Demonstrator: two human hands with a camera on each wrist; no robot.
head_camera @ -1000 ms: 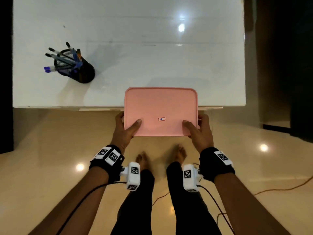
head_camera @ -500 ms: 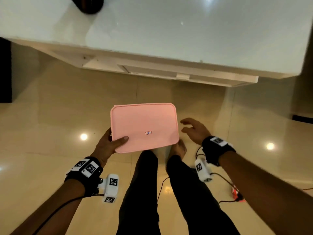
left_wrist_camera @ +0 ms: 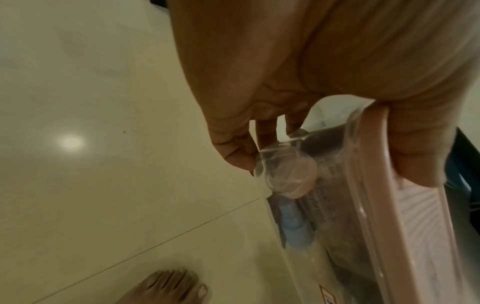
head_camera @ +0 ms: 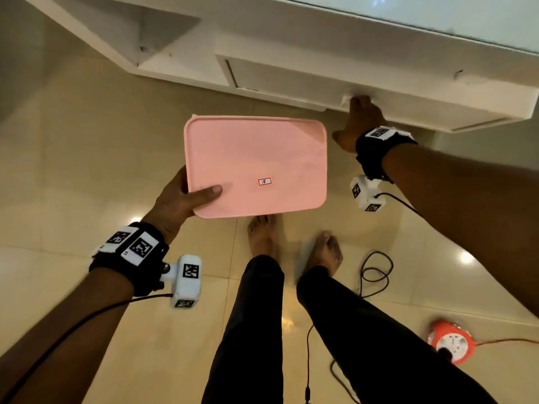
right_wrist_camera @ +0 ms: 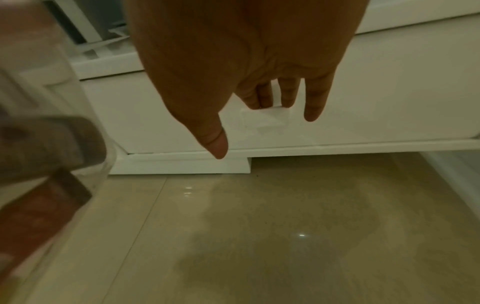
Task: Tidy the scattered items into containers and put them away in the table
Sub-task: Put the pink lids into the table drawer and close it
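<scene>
A clear container with a pink lid (head_camera: 256, 167) hangs level above the floor, in front of the white table (head_camera: 320, 33). My left hand (head_camera: 180, 199) grips its near left corner, thumb on the lid and fingers underneath. In the left wrist view pens and other items show through the container's clear wall (left_wrist_camera: 337, 205). My right hand (head_camera: 358, 121) reaches to the white drawer handle (right_wrist_camera: 267, 117) low on the table's front. Three fingertips are tucked behind that handle, while the thumb and little finger stay free. The drawer front (right_wrist_camera: 363, 102) sits flush.
My bare feet (head_camera: 262, 237) stand on the glossy beige tile floor just below the container. A black cable (head_camera: 374, 272) loops on the floor at my right, near an orange extension reel (head_camera: 450, 344). An open shelf niche (head_camera: 122, 27) lies at the table's left.
My right hand let go of the container and moved up to the drawer handle. The left hand alone now carries the container, lowered off the tabletop. My head has dropped towards the table's front.
</scene>
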